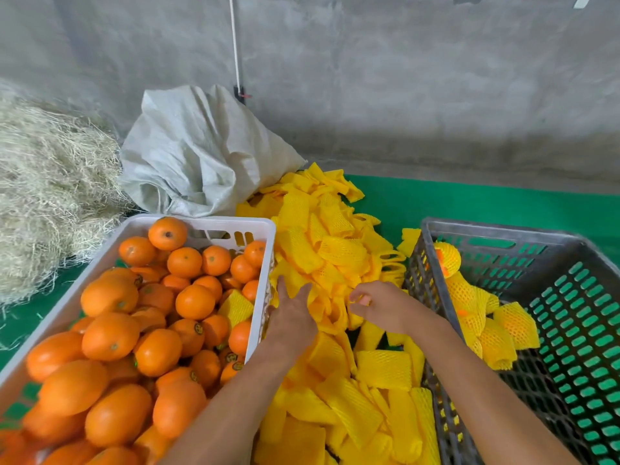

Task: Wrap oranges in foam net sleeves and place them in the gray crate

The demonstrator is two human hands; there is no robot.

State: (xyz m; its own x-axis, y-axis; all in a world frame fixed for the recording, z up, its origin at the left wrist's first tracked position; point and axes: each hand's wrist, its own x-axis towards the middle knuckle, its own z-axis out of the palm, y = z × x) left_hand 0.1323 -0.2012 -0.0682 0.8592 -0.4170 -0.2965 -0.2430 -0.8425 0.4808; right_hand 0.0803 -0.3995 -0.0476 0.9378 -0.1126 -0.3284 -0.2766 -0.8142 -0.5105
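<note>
The left hand [291, 317] lies palm down on the heap of yellow foam net sleeves [335, 263], fingers spread and open, pressing on the sleeves without closing on any one of them. Its wrist runs just beside the white crate's [258, 229] right wall. The right hand [379, 305] sits a little to the right on the same heap, fingers curled inward toward the thumb as if pinching at a sleeve edge; whether it actually has hold of one cannot be told.

The sleeves fill the gap between the 2 crates and spill back toward a crumpled woven sack [198, 152]. The white crate on the left is heaped with bare oranges [110, 333], with 1 loose sleeve lying among them. The gray crate [570, 330] on the right holds several wrapped oranges [496, 330] gathered along its left side. A pile of pale straw [50, 196] lies at the far left, on the green mat [469, 203].
</note>
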